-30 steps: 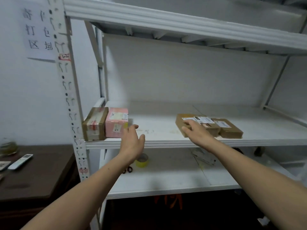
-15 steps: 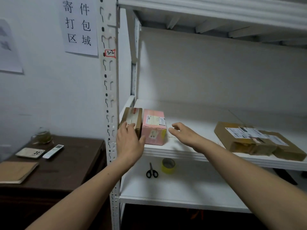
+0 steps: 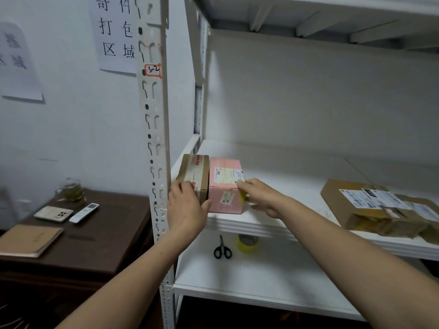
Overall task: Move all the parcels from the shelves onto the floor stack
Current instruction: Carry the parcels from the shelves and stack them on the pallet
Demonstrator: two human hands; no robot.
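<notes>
A brown parcel (image 3: 196,172) and a pink parcel (image 3: 225,186) stand side by side at the left front of the middle shelf (image 3: 285,186). My left hand (image 3: 187,210) lies against the brown parcel's front, its thumb reaching toward the pink one. My right hand (image 3: 261,198) touches the pink parcel's right side, thumb at its top front corner, fingers fairly straight. Further right on the same shelf lie two flat brown parcels (image 3: 370,207) with white labels, side by side. The floor stack is out of view.
A white slotted upright post (image 3: 154,162) stands just left of my left hand. On the lower shelf (image 3: 261,276) lie scissors (image 3: 222,249) and a yellow tape roll (image 3: 247,243). A dark wooden table (image 3: 95,233) at left holds a phone, a remote, a notebook and a glass cup.
My right hand left the flat parcels and crossed to the pink parcel's right side. My left hand moved onto the brown parcel's front. The view swung left and closer.
</notes>
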